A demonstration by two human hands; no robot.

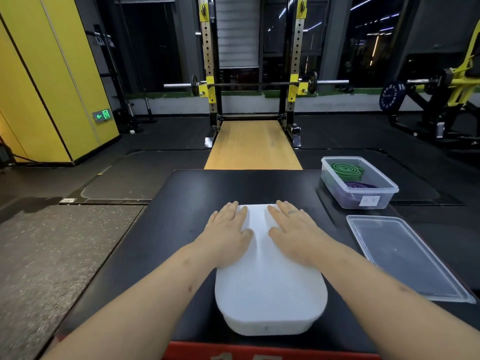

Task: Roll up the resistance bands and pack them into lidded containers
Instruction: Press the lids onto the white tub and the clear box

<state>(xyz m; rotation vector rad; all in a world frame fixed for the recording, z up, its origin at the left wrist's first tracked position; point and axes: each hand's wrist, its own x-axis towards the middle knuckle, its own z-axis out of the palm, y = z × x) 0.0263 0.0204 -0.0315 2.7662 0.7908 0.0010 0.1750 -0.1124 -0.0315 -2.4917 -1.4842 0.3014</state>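
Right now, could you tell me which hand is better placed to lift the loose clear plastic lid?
The right hand: the flat clear plastic lid lies to its right, while the left hand would have to cross the white frosted box both hands press.

Ambient light: dim. White block (270,281) under the fingers (228,211): overexposed, nearly featureless. Windows (374,35) far beyond the fingertips: streaked lamp reflections. Frame edges: wide-angle bending, slight blur.

The bare left forearm (145,289) and right forearm (389,289) are reaching forward, angling inward toward the wrists. The left hand (226,235) and the right hand (296,235) are lying palm-down and level with each other, fingers straight and close together, thumbs pointing inward across the gap between them.
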